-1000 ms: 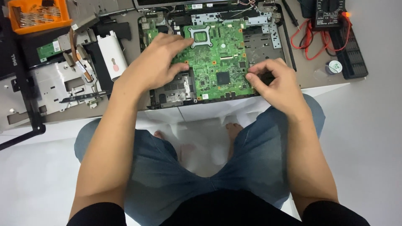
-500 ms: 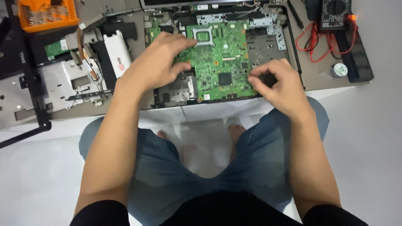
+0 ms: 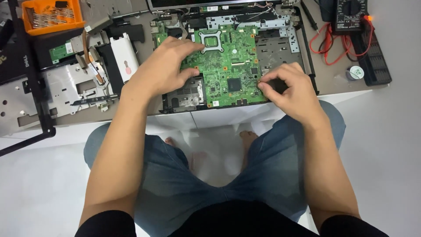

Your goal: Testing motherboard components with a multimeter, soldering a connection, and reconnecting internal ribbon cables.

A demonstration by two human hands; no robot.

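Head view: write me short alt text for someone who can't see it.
Two bare hands rest on a green circuit board seated in an opened laptop base: the left hand on its left part, the right hand pinching at its right edge. An orange tray and a multimeter lie nearby.

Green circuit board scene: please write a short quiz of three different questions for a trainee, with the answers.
1. True or false: the left hand rests on the left part of the green circuit board.
2. Multiple choice: where is the orange tray? A) upper left corner of the table; B) beside the multimeter; C) on the person's lap.
3. Short answer: which edge of the board do the fingertips of the right hand touch?

Key
1. True.
2. A.
3. The right edge, near the lower corner.
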